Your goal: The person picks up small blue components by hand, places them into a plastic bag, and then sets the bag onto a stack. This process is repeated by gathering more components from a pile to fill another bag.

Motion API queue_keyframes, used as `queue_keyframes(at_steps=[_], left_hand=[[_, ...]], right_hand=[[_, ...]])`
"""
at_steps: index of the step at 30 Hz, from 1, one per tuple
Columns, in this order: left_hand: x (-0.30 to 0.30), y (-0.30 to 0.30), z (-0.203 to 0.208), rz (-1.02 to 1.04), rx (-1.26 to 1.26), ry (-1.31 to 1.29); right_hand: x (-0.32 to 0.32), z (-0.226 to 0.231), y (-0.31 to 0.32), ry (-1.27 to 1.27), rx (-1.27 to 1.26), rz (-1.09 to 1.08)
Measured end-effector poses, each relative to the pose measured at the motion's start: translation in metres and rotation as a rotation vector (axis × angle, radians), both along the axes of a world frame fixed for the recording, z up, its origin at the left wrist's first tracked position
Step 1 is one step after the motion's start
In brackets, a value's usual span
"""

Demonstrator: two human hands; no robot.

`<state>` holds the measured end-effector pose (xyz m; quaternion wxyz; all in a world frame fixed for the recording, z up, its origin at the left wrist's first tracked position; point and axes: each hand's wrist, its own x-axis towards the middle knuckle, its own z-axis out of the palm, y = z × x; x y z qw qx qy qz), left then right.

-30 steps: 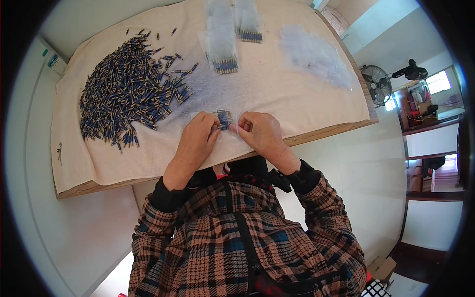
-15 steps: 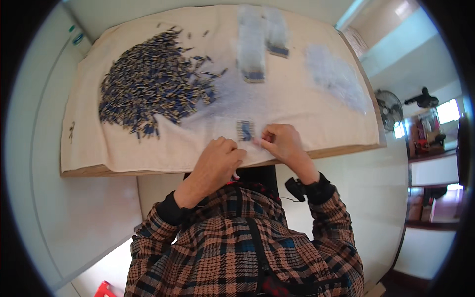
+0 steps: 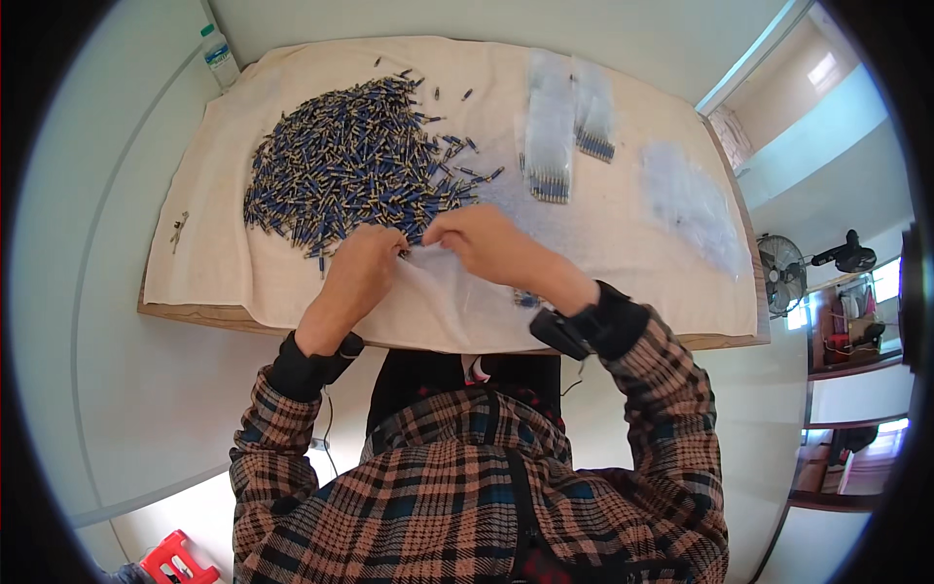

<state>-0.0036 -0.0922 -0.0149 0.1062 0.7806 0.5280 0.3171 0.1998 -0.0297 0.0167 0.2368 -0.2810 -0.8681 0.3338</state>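
Note:
A large heap of small blue rod-shaped pieces with brass-coloured ends (image 3: 341,161) covers the left and middle of the cloth. At its near edge, my left hand (image 3: 358,274) is closed, with the dark end of one such piece showing at its fingertips. My right hand (image 3: 482,243) reaches in from the right with curled fingers close together against the heap's near right edge; what they hold, if anything, is hidden. Beneath my right forearm, part of a short row of the same pieces (image 3: 526,298) shows on the cloth.
Two clear bags (image 3: 550,122) with rows of pieces at their near ends lie at the back. More clear plastic bags (image 3: 689,209) are on the right. A small metal item (image 3: 179,232) lies far left; a bottle (image 3: 220,60) stands at the back left corner. Walls adjoin the table.
Both hands have moved left and away from me, from beside the short row of pieces to the heap's near edge. My view has shifted too.

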Motion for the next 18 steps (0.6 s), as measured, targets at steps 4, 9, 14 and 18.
queue_keyframes(at_steps=[4, 9, 14, 18], left_hand=[[-0.008, 0.011, 0.007, -0.027, -0.062, 0.006], [-0.024, 0.03, 0.009, -0.039, -0.171, 0.043], [-0.03, 0.066, 0.008, -0.112, -0.138, -0.048], [-0.053, 0.092, -0.003, -0.119, 0.253, -0.004]], right_hand=[[-0.026, -0.022, 0.028, -0.118, 0.057, 0.068], [-0.044, -0.017, 0.066, -0.158, 0.171, 0.053], [-0.048, -0.031, 0.11, -0.002, 0.166, -0.005], [-0.053, -0.021, 0.13, 0.052, 0.014, -0.133]])
